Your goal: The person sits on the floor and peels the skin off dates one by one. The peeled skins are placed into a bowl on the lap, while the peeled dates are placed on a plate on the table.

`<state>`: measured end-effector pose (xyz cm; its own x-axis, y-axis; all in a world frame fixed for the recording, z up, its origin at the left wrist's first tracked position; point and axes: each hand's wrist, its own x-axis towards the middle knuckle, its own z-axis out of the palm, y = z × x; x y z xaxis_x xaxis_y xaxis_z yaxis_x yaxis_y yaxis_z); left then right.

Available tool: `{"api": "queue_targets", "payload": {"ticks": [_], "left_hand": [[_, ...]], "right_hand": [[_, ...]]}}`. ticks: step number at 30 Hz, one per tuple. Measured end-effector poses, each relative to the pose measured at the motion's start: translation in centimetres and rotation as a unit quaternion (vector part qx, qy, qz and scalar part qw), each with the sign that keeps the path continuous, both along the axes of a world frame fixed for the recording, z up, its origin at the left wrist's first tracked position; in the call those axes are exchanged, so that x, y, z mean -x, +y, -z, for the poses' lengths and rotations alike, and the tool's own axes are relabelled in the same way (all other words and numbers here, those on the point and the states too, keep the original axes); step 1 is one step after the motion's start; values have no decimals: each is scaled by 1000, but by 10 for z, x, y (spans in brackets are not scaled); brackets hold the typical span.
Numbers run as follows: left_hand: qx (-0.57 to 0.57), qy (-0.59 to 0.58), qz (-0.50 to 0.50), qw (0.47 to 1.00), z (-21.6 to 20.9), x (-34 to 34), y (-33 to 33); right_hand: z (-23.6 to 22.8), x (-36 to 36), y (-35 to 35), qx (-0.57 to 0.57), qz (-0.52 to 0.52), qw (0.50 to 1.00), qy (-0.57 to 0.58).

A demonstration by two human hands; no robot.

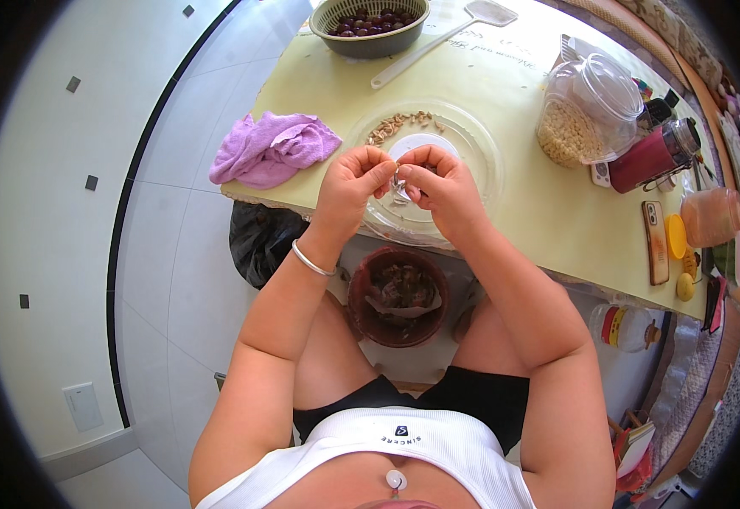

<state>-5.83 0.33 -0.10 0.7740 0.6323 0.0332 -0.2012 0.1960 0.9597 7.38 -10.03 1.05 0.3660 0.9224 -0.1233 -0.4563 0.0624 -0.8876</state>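
Observation:
Over a clear round plate (494,161) on the table, my left hand (353,180) and my right hand (440,185) meet fingertip to fingertip. Both are closed in a pinch around something tiny, mostly covered by the fingers; its kind I cannot make out. A row of small tan pieces (404,125) lies along the far left part of the plate. Beneath the fingers, a few pale greyish bits (400,199) show near a white round patch at the plate's middle. Below the table edge, between my knees, stands a dark red bucket (360,318) with scraps inside.
Left of the plate lies a purple cloth (272,151). Farther back are a colander (368,44) of dark round fruit and a pale fly swatter (438,44). A clear jar (569,127), dark red bottle (652,157) and phone (655,243) occupy the right side.

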Motion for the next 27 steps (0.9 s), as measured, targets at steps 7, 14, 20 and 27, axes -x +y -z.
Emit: {"api": "queue_targets", "payload": {"ticks": [7,14,20,27], "left_hand": [[16,15,-17,1000,-4,-2,-5],[-29,66,-38,997,-7,-1,-6],[-57,131,-39,989,-12,4,-4],[-151,73,-103,981,-19,0,-13]], "right_hand": [[3,-2,0,4,12,1000,-6],[7,3,2,-8,56,984,-166],[4,-1,2,-2,65,996,-58],[0,1,2,18,32,999,-22]]}}
